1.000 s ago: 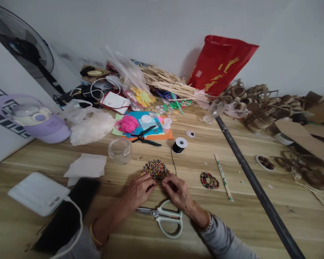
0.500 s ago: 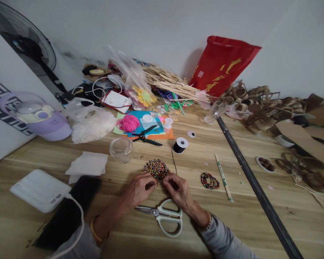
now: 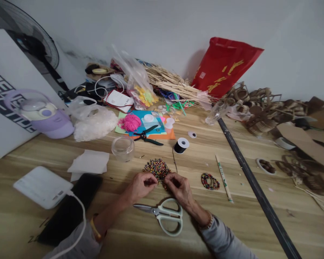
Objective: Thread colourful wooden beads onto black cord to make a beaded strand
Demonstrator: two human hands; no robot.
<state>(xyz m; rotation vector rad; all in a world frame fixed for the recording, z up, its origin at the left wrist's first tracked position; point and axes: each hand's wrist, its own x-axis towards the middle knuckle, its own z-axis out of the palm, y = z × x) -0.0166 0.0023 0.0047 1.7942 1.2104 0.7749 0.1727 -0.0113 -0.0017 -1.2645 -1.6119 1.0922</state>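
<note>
A loose pile of small multicoloured beads (image 3: 157,168) lies in front of my hands. My left hand (image 3: 142,185) is at its lower left edge, thumb and forefinger pinched together; whatever is between them is too small to make out. My right hand (image 3: 180,189) pinches at the lower right edge of the pile. Black cord runs from a white-rimmed spool (image 3: 181,145) down to this hand, and a few beads show just under its fingertips. Scissors with pale green handles (image 3: 170,217) lie below my hands, blades pointing left.
A beaded bracelet (image 3: 210,181) and a paper-wrapped stick (image 3: 224,178) lie to the right. A clear jar (image 3: 122,148), pliers (image 3: 148,136) and pink yarn (image 3: 130,123) stand behind. A white power bank (image 3: 43,187) with a cable is left; a black strip (image 3: 253,183) crosses the right side.
The view has shifted slightly. Both hands stay pinched by the bead pile, with only small finger movements; a few beads now show below my right fingertips.
</note>
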